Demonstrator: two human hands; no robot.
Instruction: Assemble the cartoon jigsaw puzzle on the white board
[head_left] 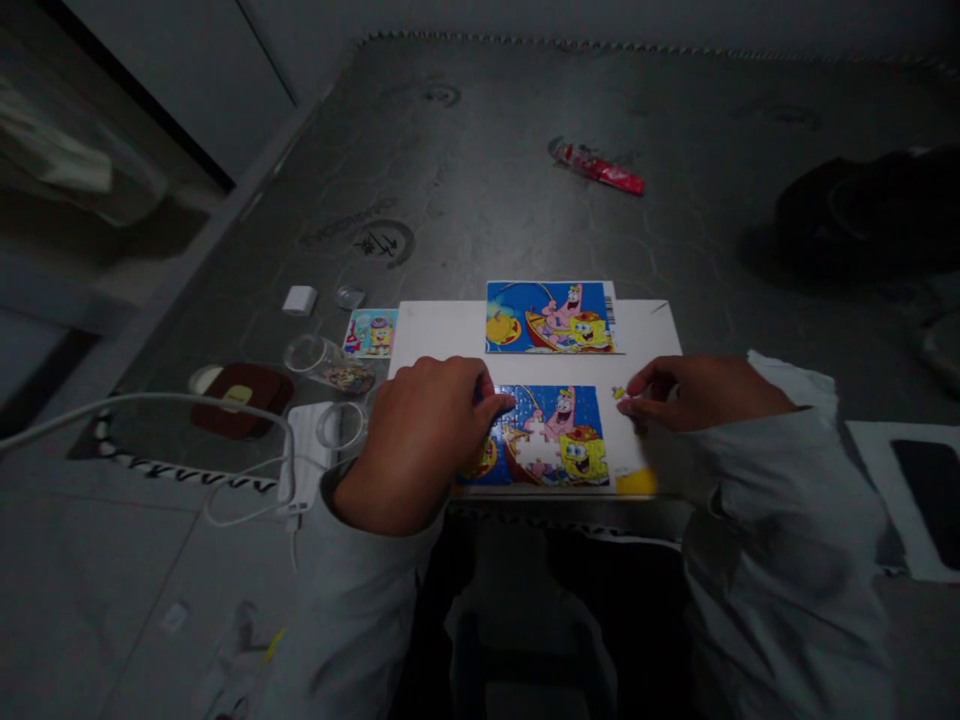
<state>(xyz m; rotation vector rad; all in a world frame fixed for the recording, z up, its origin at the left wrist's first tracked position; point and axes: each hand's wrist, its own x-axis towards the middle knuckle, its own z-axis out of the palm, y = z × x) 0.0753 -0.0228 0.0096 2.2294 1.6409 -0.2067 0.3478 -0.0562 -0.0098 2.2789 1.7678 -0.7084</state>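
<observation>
A partly assembled jigsaw puzzle (585,410) with a cartoon fishing scene lies on a white board (442,335). White gaps show in its middle. My left hand (420,430) is curled over its left part, thumb and index finger close together at the surface; whatever may be between them is hidden. To the right of the puzzle, my right hand (682,390) pinches a small puzzle piece (619,393), yellowish and pink, between thumb and fingertips. Above the puzzle lies a picture card (551,318) of the same scene.
Left of the board are a clear jar (330,365) holding small pieces, a small cartoon card (371,333), a brown case (244,398) and a white power strip (304,450) with cables. A red packet (600,168) lies farther back. A dark phone (930,490) is at right.
</observation>
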